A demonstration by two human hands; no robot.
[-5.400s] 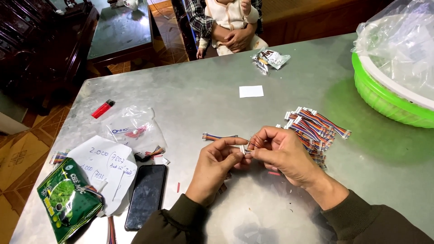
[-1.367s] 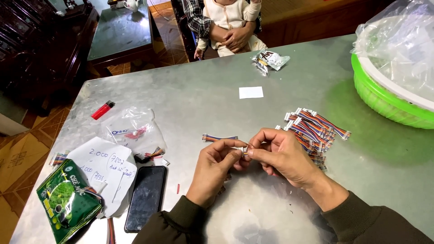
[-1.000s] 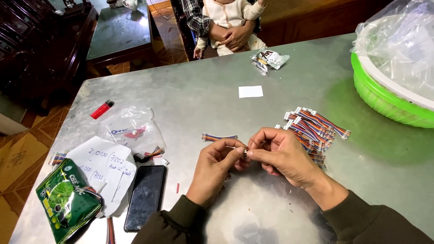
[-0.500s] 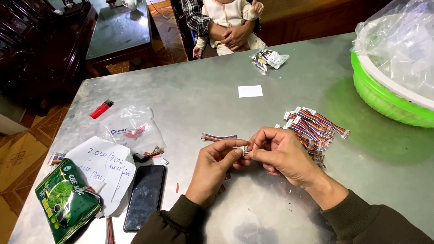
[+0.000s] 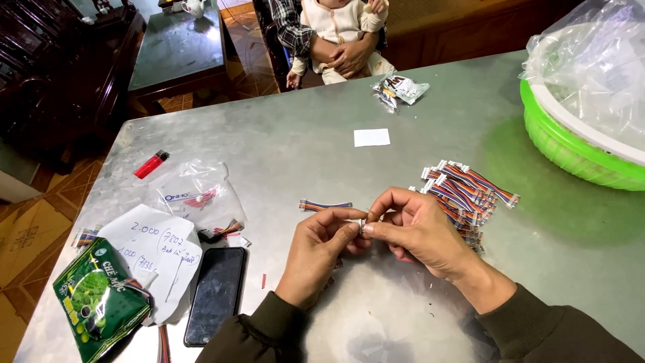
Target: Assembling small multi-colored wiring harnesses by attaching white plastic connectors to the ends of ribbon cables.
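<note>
Left hand (image 5: 321, 250) and right hand (image 5: 415, 228) meeting fingertip to fingertip over the steel table (image 5: 302, 154), thumbs and forefingers pinching a tiny white connector (image 5: 361, 226) between them. Just left, a single ribbon-wire lead (image 5: 325, 204) lying flat; just right, the heap of finished leads (image 5: 463, 195). Black phone (image 5: 215, 294) near the left sleeve.

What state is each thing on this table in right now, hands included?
Left hand: fingertips pinched on a small connector.
Right hand: pinching the same connector from the other side.
Loose wire piece: lying flat, untouched.
Pile of wire pieces: heaped beside the right hand.
Phone: screen dark, lying flat.
Lighter: lying on its side.
Clear bag: flat, a few parts inside.
Green basket: covered with plastic.
</note>
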